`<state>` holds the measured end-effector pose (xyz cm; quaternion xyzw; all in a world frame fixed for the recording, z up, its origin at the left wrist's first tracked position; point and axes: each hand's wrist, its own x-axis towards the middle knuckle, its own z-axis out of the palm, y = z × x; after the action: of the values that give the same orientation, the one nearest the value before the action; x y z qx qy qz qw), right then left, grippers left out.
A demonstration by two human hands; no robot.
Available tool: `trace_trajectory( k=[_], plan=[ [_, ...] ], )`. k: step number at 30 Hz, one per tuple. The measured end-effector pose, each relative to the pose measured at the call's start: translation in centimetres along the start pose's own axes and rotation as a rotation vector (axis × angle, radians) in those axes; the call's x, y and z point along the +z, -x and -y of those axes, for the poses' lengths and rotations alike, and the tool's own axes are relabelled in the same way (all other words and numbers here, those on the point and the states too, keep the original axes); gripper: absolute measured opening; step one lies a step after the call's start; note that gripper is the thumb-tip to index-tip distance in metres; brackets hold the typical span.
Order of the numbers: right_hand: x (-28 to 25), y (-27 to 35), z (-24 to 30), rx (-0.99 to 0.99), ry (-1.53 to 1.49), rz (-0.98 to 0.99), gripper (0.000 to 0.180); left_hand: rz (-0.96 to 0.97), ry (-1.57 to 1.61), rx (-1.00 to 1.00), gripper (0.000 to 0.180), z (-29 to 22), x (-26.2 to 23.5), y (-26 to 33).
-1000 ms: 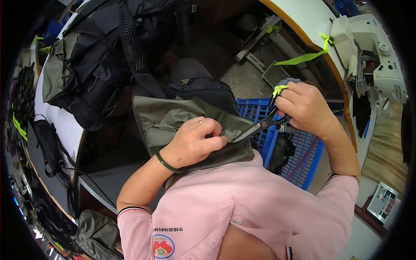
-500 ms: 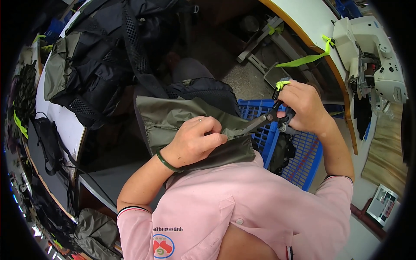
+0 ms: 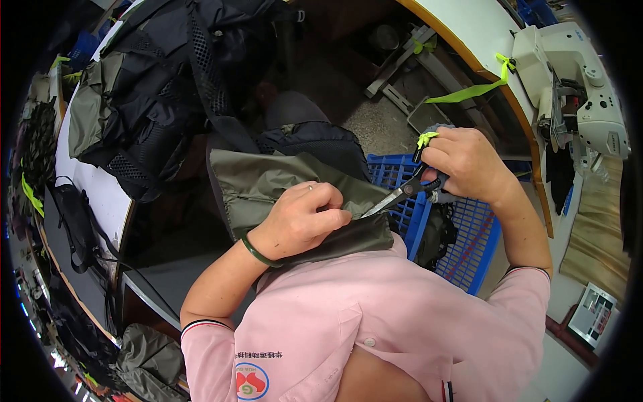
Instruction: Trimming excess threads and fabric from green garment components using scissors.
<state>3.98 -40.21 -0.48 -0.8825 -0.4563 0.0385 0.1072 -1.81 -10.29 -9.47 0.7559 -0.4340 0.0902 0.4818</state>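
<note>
An olive-green piece of fabric (image 3: 258, 175) lies over my lap. My left hand (image 3: 309, 218) pinches its edge, with a ring on one finger and a dark green bangle at the wrist. In my right hand (image 3: 465, 163) is a pair of scissors (image 3: 402, 193) with dark handles and a bright yellow-green tie. Their blades point left, with the tips at the fabric just beside my left fingertips. Whether the blades are parted at the tips is hard to make out.
A blue plastic basket (image 3: 469, 241) with dark material in it stands below my right forearm. Black backpacks (image 3: 161, 94) pile up at the upper left. A white sewing machine (image 3: 569, 87) sits on the right-hand table, with a yellow-green ribbon (image 3: 469, 94) hanging near it.
My right hand has shifted slightly, and the scissors now sit a little lower and to the left, with their tips closer to my left fingertips. My left hand keeps its hold on the fabric.
</note>
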Motion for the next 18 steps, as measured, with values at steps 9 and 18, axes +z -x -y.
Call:
trace_trajectory(
  k=[9,18],
  plan=[
    [2.0,-2.4,4.5,0.295,-0.912,-0.008,0.030,0.032,0.180,-0.243,0.019,0.0,-0.2,-1.1],
    [4.0,-2.4,4.0,0.462,-1.331,-0.069,0.024,0.153,0.344,-0.379,0.030,2.8,-3.9,-0.5]
  ],
)
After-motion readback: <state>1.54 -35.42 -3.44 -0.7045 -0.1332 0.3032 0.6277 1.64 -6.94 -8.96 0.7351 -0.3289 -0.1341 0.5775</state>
